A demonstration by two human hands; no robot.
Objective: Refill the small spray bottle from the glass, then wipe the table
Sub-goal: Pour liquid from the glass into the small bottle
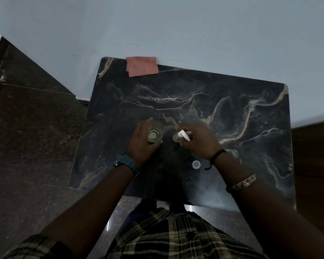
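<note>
A clear glass (153,135) stands upright near the middle of the dark marble table (232,113). My left hand (141,143) grips the glass around its side. Just right of it is the small spray bottle (176,137), seen from above. My right hand (198,142) pinches the white spray head (183,135) at the bottle's mouth. Whether the head is seated on the bottle I cannot tell. A small white cap (196,164) lies on the table below my right wrist. A folded pink cloth (142,66) lies at the table's far edge.
The table stands against a pale wall (176,25). Dark stone floor (30,128) lies to the left and in front. A wooden surface (314,156) borders the table's right side.
</note>
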